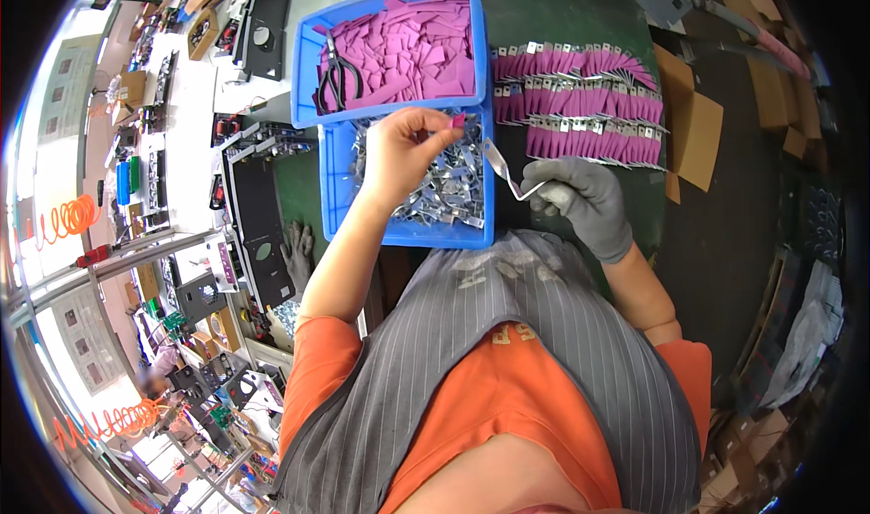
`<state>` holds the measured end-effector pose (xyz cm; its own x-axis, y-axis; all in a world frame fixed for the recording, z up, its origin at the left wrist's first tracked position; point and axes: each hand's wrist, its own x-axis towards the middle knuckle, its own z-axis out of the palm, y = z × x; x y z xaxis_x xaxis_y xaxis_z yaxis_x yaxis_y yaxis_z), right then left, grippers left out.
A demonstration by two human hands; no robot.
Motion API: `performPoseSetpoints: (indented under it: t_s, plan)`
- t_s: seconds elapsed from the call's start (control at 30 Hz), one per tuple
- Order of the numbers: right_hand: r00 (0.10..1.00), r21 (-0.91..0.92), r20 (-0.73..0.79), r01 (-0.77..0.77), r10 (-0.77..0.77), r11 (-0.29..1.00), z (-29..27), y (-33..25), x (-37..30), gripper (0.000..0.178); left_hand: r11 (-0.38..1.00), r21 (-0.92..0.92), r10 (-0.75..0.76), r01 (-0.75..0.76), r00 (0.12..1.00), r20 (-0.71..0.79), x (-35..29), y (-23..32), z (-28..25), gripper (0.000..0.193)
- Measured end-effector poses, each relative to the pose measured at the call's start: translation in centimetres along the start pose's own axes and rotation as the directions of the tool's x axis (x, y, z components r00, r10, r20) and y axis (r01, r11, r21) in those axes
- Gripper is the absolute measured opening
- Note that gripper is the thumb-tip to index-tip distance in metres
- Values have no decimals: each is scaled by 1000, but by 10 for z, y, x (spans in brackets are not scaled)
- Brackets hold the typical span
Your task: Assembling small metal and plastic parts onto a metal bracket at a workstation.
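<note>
We are pinching a partly hidden purple piece in our bare left hand, above a blue bin our arm is half covering; our curled, gloved right hand is gripping a bent metal strip, its near end obscured.

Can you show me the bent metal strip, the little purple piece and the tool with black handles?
Bent metal strip [497,160]: head view, on its long flat part.
Little purple piece [459,121]: head view, on its visible face.
Black-handled tool [333,60]: head view, near where its handles meet.
</note>
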<state>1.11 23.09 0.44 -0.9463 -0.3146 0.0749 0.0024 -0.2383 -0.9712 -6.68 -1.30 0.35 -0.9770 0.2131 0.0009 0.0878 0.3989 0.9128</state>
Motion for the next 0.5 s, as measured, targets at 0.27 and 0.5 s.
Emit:
performPoseSetpoints:
  t_s: [0.27, 0.5]
  plan:
    - [936, -378, 170, 350, -307, 857, 9, -21, 6, 17, 981, 191, 26, -35, 999, 48, -29, 6, 17, 14]
    - [968, -259, 102, 250, -231, 933, 8, -24, -2, 24, 942, 335, -38, 1, 994, 104, -30, 13, 17, 12]
